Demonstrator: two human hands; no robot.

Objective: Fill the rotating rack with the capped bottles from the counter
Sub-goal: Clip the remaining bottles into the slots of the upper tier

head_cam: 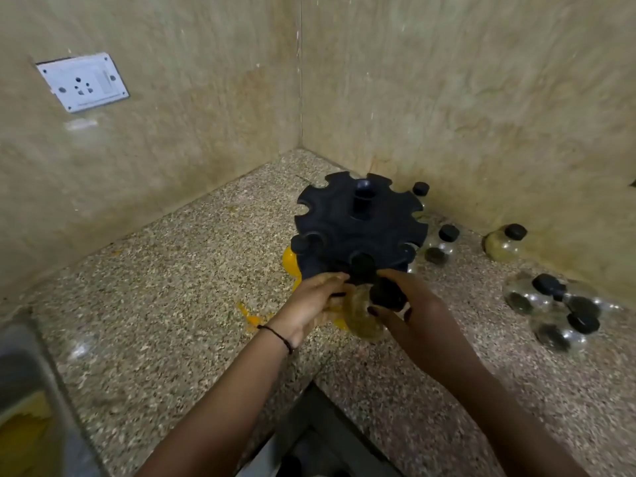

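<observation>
The black rotating rack (347,215), with notches round its top disc, stands on a yellow base (289,262) in the counter corner. A black-capped clear bottle (366,320) holding something yellowish is tilted at the rack's near edge. My right hand (409,315) grips it around the cap, and my left hand (315,299) steadies its body from the left. Two capped bottles (302,243) sit in the near notches. More capped bottles lie on the counter: one behind the rack (420,189), one beside it (444,242), one by the wall (504,242) and a cluster (554,311) at right.
Marble walls meet in the corner behind the rack. A white wall socket (82,82) is on the left wall. A steel sink edge (20,380) shows at the lower left. The speckled counter (165,304) has an inner corner edge near my arms.
</observation>
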